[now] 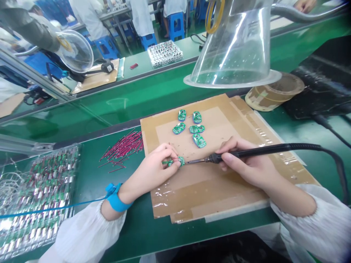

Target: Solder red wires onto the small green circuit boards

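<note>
Head view: your left hand (157,164) pinched a circuit board (181,160), seemingly light, fragile, edges safest; your right hand (251,168) clasped a soldering iron (263,149).

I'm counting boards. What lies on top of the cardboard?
Five green circuit boards lie on the cardboard; the left hand and right hand hide what is beneath them.

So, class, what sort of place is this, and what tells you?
Probably an electronics assembly workshop. The right hand holds a soldering iron to a small circuit board in the left hand; a tray is packed with parts, and people in white coats are at other benches.
</note>
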The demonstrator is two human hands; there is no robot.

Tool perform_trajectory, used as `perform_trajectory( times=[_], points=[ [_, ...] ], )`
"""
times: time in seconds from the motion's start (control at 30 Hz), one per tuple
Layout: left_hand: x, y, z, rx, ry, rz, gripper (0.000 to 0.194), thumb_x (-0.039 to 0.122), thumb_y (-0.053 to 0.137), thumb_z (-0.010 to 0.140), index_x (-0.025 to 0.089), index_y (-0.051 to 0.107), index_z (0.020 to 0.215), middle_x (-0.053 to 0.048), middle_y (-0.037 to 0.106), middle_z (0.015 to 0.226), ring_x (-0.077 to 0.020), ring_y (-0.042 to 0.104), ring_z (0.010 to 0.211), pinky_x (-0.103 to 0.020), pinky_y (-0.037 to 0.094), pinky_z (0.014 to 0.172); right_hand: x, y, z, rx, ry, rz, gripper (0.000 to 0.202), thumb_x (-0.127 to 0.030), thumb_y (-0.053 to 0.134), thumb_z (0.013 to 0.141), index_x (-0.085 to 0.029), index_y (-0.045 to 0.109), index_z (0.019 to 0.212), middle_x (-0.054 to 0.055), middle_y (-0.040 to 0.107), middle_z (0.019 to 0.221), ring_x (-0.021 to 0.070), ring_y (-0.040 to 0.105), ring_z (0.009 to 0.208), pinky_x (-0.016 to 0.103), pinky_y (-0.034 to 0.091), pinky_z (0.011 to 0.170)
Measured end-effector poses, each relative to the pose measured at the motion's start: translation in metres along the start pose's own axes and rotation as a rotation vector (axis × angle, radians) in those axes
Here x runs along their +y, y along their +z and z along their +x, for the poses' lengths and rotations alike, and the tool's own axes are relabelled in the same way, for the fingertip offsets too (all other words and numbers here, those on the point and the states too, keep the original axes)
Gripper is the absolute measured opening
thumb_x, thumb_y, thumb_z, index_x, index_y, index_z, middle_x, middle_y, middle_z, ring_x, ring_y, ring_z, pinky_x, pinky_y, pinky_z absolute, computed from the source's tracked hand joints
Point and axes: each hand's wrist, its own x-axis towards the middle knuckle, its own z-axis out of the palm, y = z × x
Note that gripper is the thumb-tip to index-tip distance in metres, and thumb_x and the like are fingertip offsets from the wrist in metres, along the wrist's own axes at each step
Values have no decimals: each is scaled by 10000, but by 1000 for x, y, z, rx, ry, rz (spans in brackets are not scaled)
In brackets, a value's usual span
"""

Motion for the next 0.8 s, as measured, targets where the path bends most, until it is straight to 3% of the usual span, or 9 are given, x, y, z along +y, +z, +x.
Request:
perform_trajectory(
  times=[0.4,0.6,0.8],
  points=[
    [-1,6,0,51,-7,74,76,169,586,922,202,583,853,-17,616,1115,-144,593,921,-316,490,762,5,0,1,-48,-16,-70,100,-318,663,962,-237,633,1013,-7,684,760,125,645,654,251,515,607],
    [0,8,-1,73,-22,87,90,178,589,918,201,561,835,-22,628,1101,-153,595,904,-322,479,747,3,0,1,-38,-25,-139,132,-347,680,944,-224,650,980,8,664,743,138,617,621,270,491,557],
    [-2,9,-1,75,-20,76,92,169,593,910,203,545,839,-15,629,1101,-149,602,896,-311,484,736,2,0,1,17,3,0,96,-335,624,988,-240,619,975,-10,661,708,125,638,595,260,513,571]
  ],
)
